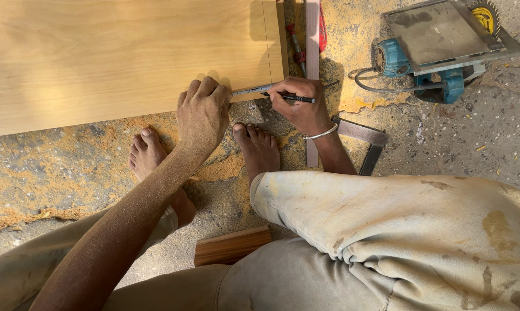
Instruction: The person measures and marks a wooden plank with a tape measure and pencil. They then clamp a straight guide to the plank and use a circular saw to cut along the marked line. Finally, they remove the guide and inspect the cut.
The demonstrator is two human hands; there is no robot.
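A pen (294,98) is pinched in the right hand (300,106) at the board (116,57) edge; a ruler (253,90) is pressed flat under the left hand (202,115), its grip curled closed.

A blue circular saw (438,52) lies upturned well off to the right of the hands. A steel square (366,141) sits just behind the right wrist, a wood offcut (231,245) further back.

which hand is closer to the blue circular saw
Right. The right hand, holding a pencil, lies just left of the blue circular saw; the left hand is farther left, on the wooden board.
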